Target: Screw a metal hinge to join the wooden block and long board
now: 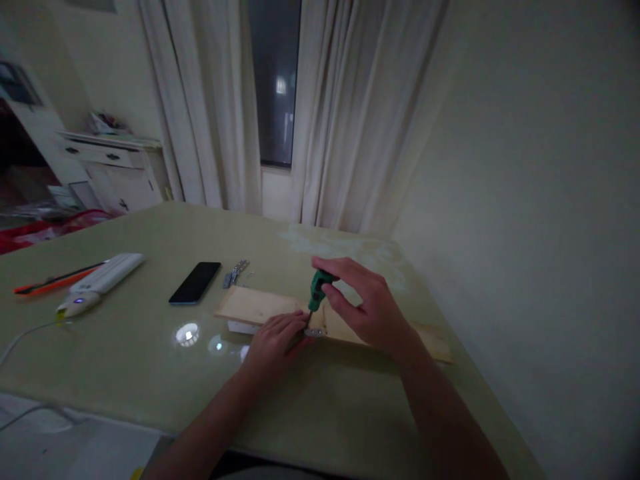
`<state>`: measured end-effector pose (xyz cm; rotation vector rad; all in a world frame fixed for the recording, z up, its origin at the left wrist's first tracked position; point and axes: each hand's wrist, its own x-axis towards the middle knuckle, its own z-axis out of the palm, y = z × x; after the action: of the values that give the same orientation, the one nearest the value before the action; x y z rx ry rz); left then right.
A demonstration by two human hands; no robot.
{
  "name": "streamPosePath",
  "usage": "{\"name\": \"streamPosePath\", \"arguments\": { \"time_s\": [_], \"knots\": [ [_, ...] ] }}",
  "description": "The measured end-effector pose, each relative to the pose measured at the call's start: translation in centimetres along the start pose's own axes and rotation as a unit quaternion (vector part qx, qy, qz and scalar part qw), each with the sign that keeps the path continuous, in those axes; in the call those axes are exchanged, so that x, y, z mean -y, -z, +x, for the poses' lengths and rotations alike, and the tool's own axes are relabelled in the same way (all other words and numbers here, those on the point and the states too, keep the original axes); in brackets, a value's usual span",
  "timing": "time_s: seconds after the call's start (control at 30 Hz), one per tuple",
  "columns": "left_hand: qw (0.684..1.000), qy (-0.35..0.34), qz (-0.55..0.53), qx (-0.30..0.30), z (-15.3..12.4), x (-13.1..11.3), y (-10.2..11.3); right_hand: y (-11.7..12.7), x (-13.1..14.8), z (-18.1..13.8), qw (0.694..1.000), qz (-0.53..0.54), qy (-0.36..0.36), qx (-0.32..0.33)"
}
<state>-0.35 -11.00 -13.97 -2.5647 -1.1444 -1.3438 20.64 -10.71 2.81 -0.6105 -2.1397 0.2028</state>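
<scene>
My right hand [367,303] is closed around the green handle of a screwdriver [319,290], which stands nearly upright with its tip down at a small metal hinge [315,332]. The hinge lies at the near edge where two light wooden boards meet, the left board [257,305] and the right board [345,328]. My left hand [277,339] presses on the near edge of the left board, fingers together beside the screwdriver tip. Its fingertips partly hide the hinge's left end, and the screw itself cannot be made out. Something white [241,327] shows beneath the left board.
Several loose metal hinges [237,271] lie behind the left board, beside a black phone [195,283]. Farther left are a white corded device [107,273] and a long orange-and-black tool [60,283]. A wall [525,233] runs along the table's right side.
</scene>
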Motion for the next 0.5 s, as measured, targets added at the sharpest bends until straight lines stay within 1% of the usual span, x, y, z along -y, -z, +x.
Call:
{"name": "streamPosePath", "arguments": {
  "time_s": [0.03, 0.07, 0.13, 0.17, 0.2, 0.23, 0.3, 0.37, 0.4, 0.43, 0.47, 0.5],
  "knots": [
    [1.0, 0.001, 0.0, 0.001, -0.1, 0.1, 0.0, -0.1, -0.2, 0.0, 1.0, 0.011, 0.001, -0.003],
    [1.0, 0.001, 0.001, 0.003, -0.1, 0.2, -0.1, -0.4, -0.4, 0.0, 1.0, 0.013, 0.003, -0.02],
    [1.0, 0.001, 0.005, 0.003, -0.3, 0.4, -0.1, -1.0, -0.9, 0.1, 0.996, -0.016, 0.001, -0.092],
    [1.0, -0.002, 0.006, 0.003, -0.3, 0.5, -0.2, -1.1, -1.0, 0.1, 0.993, -0.04, -0.005, -0.115],
    [1.0, -0.003, 0.007, 0.002, -0.3, 0.5, -0.2, -1.1, -1.1, 0.2, 0.991, -0.062, -0.013, -0.115],
    [1.0, -0.006, 0.007, 0.002, -0.3, 0.6, -0.2, -0.8, -1.0, 0.2, 0.992, -0.074, -0.021, -0.097],
    [1.0, -0.013, 0.007, 0.002, -0.3, 0.6, -0.2, 0.2, -0.5, 0.1, 0.997, -0.065, -0.032, -0.028],
    [1.0, -0.013, 0.009, -0.002, -0.3, 0.6, -0.1, 1.0, -0.1, 0.1, 0.999, -0.027, -0.031, 0.021],
    [1.0, -0.011, 0.011, -0.004, -0.3, 0.5, -0.1, 1.0, 0.0, 0.2, 0.999, -0.007, -0.025, 0.028],
    [1.0, -0.009, 0.012, -0.004, -0.3, 0.5, 0.0, 0.8, -0.1, 0.2, 1.0, 0.007, -0.016, 0.02],
    [1.0, -0.006, 0.013, -0.004, -0.2, 0.4, 0.0, 0.3, -0.2, 0.2, 1.0, 0.011, -0.008, 0.001],
    [1.0, -0.005, 0.013, -0.003, -0.2, 0.4, 0.0, -0.4, -0.3, 0.3, 0.999, 0.006, 0.0, -0.037]
  ]
}}
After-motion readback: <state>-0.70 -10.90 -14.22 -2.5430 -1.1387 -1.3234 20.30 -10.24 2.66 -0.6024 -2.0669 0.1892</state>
